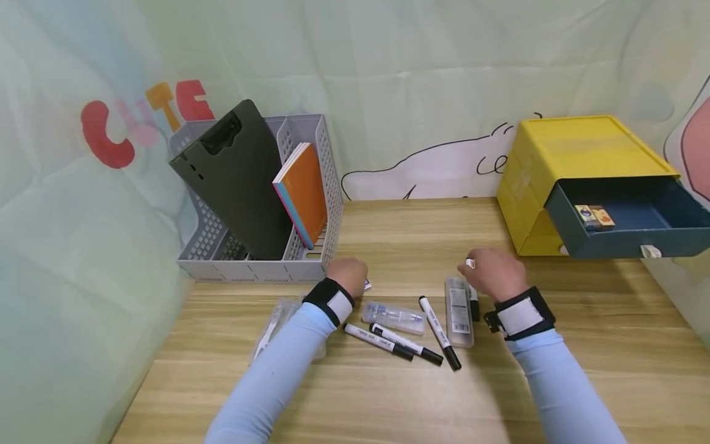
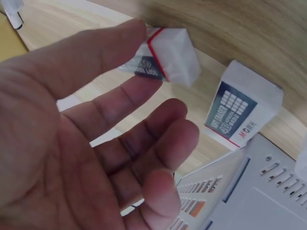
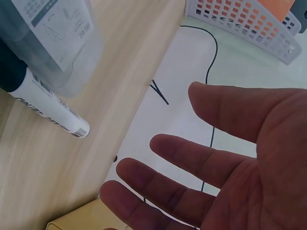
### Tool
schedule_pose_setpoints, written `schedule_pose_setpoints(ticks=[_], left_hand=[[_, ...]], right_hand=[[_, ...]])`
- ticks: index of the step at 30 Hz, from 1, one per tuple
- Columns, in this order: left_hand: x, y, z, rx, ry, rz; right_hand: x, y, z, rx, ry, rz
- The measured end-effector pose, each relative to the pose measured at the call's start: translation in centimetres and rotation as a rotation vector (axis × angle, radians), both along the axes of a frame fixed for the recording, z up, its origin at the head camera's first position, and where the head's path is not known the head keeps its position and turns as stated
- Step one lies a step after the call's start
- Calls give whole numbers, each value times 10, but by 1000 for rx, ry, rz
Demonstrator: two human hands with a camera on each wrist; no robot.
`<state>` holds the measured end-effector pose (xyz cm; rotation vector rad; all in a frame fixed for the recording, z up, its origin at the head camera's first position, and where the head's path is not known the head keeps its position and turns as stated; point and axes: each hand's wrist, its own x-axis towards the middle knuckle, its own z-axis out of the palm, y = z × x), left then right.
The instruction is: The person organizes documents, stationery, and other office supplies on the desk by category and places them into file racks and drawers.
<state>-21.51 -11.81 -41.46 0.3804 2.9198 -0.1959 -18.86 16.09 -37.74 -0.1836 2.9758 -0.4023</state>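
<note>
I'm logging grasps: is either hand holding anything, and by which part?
The left hand pinches a white rectangular eraser by its dark, red-edged sleeve; the right hand holds nothing.

- The left forearm (image 1: 280, 370), in a light-blue sleeve, reaches forward and slants inward; a black strap (image 1: 320, 302) wraps its wrist.
- The left hand (image 1: 347, 275) pinches between thumb (image 2: 91, 52) and index finger (image 2: 117, 100), the other three fingers bent toward the palm (image 2: 43, 158).
- The right forearm (image 1: 560, 382), also sleeved in light blue, slants inward too, its wrist in a black band (image 1: 527, 316).
- The right hand (image 1: 495, 271) holds nothing, its fingers (image 3: 168, 187) loosely extended and its thumb apart from them.
</note>
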Motion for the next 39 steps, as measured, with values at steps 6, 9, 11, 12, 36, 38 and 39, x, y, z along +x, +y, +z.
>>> schedule_pose_setpoints(ticks=[6, 9, 11, 12, 36, 38, 39], left_hand=[[-2, 1, -1, -13, 16, -1], [-2, 1, -1, -23, 14, -4], [-2, 1, -1, -29, 13, -9], [-2, 1, 0, -27, 13, -10], [-6, 44, 25, 105, 53, -293], [-5, 50, 28, 120, 45, -348], [-4, 52, 29, 125, 45, -373]], right_hand=[[1, -3, -3, 5, 12, 22], [2, -5, -5, 9, 21, 29], [3, -5, -6, 12, 24, 34], [3, -5, -7, 14, 24, 35], [5, -29, -10, 4, 95, 124], [5, -32, -11, -11, 92, 145], [5, -33, -11, -19, 85, 154]])
